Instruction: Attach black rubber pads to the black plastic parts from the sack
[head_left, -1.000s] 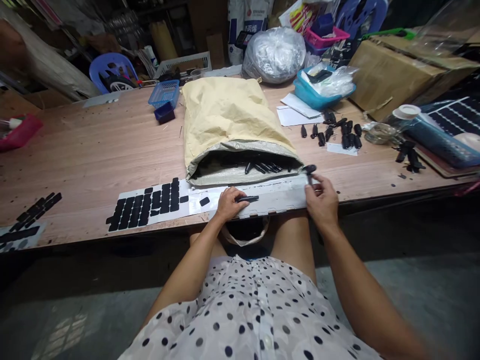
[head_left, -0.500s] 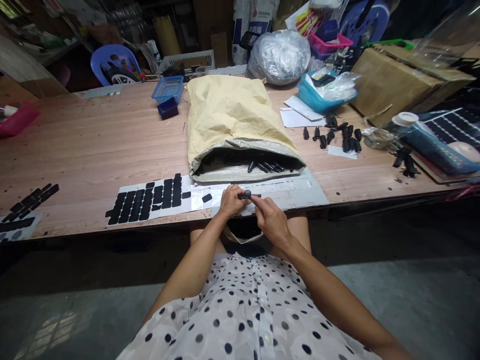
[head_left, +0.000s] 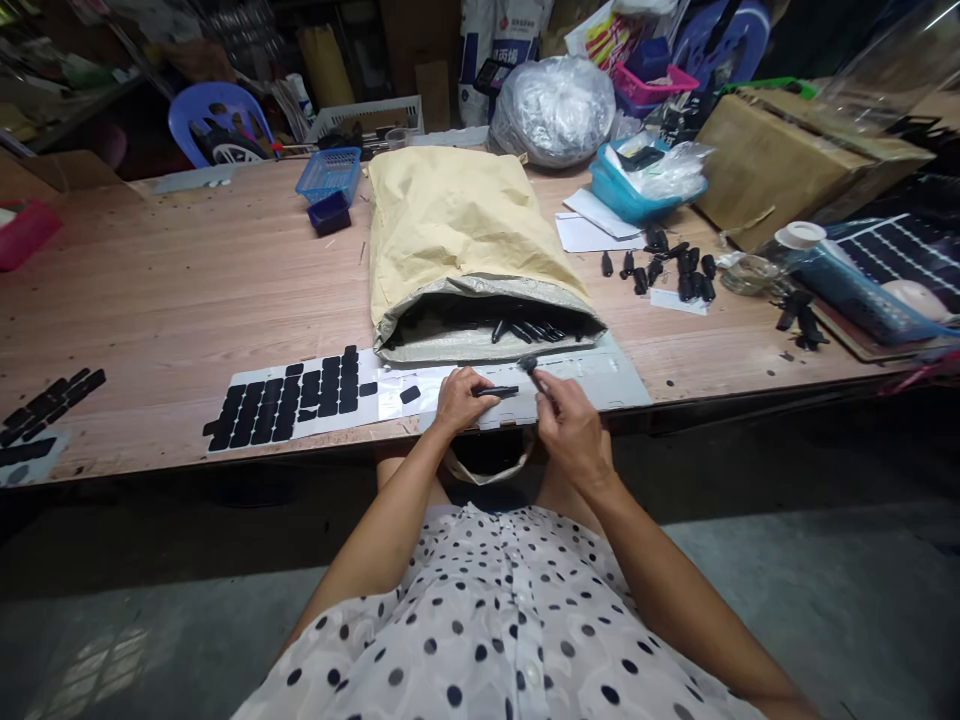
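Observation:
My left hand [head_left: 459, 400] is closed on one end of a slim black tapered piece [head_left: 501, 391], which points right just above the grey board [head_left: 600, 380]. My right hand [head_left: 568, 420] grips a small tool with a dark rounded head [head_left: 528, 364]. The tool's head is held up and to the right, apart from the black piece; its handle is mostly hidden in the fingers. Behind both hands lies an open yellow sack [head_left: 457, 220], its mouth facing me, with several similar black pieces [head_left: 525, 331] inside.
Black rounded patches [head_left: 259, 412] lie on a white sheet at the left, with one loose patch [head_left: 410, 394] nearer my hand. Small black parts [head_left: 686, 275] are scattered at the right. A blue basket [head_left: 330, 178] and cardboard box [head_left: 780, 170] stand farther back. An open bag [head_left: 491, 478] hangs below the table edge.
My right hand has moved the round-headed tool up and right, off the black piece. My left hand keeps hold of that piece. The view has shifted slightly.

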